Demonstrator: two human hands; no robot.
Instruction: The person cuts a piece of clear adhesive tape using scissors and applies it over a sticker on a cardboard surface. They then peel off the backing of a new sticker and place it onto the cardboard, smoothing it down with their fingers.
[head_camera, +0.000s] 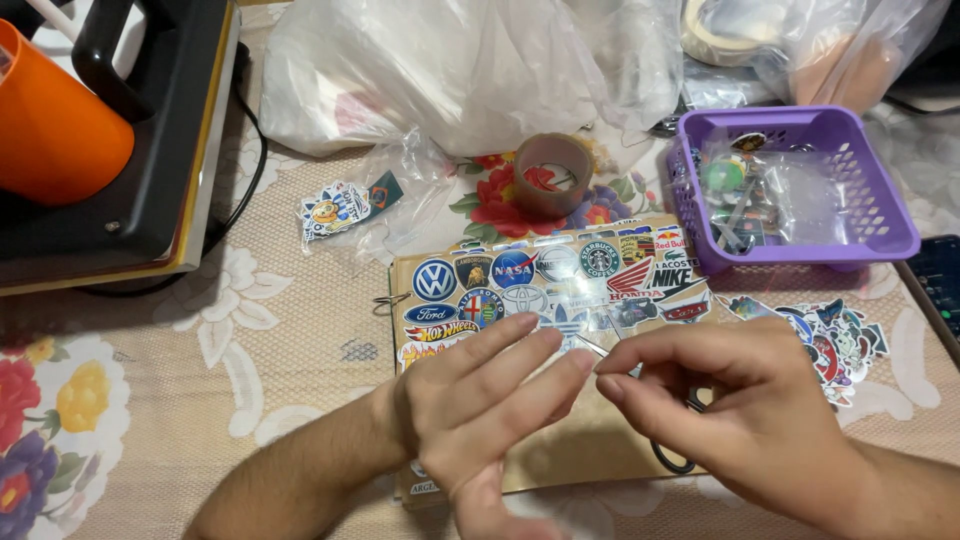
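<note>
I see a brown board covered with round and shield-shaped logo stickers, blue, red and green, at the centre. At 1 o'clock stands a purple basket with clear packets; at 12 o'clock a brown tape roll. My left hand and right hand pinch together a small clear sticker film, fingertips closed on it, just above the board's lower part.
</note>
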